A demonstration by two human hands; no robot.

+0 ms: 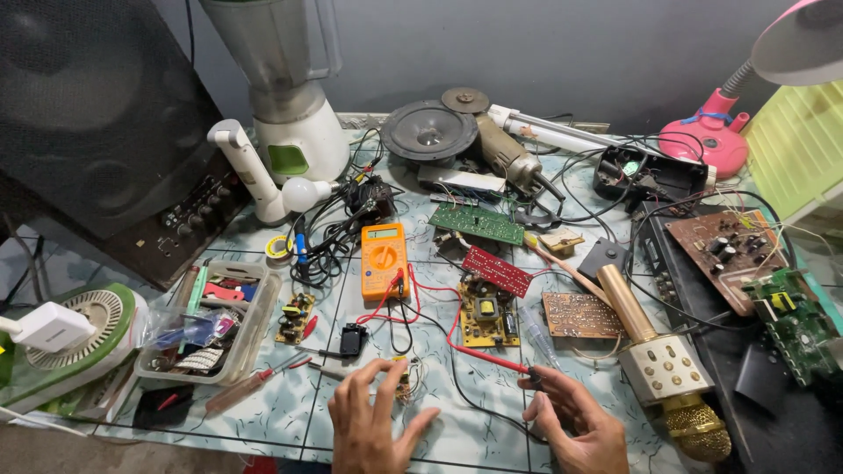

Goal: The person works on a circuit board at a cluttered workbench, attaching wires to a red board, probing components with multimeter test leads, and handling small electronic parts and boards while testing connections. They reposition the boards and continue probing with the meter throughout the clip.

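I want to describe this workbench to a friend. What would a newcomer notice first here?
Probably the orange multimeter at the centre, its red and black leads trailing toward the hands. The right hand holds a red probe; the left hand rests by a small component. Bare circuit boards lie around, and a gold microphone at the right.

- Small circuit board (403,379): lies flat on the tiled tabletop, under the left fingertips.
- Red probe (492,359): slim, angled low, its black-tipped end pinched at the right fingers.
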